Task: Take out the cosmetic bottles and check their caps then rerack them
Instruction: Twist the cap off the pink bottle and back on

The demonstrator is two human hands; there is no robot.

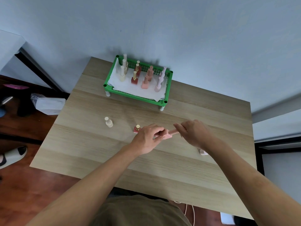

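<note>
On the wooden tabletop (97,150), a cream bottle (108,122) and a red bottle (136,129) stand upright at the left, near a green rack (137,93) of bottles at the far edge. At centre the left hand (147,139) fingers pinch the base of a pink bottle (168,134) lying sideways, long axis left-right, cap pointing right. The right hand (193,133) fingers close on that cap.

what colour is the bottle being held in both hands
Peach-pink, body and cap alike; the head view shows the bottle between the left hand and right hand.

**The wearer's body**

We see two bare forearms, no sleeves reaching them, ending in the left hand (147,139) and right hand (193,133). Wrists and fingers show no jewellery. An olive-brown shirt (140,212) covers the torso below.
</note>
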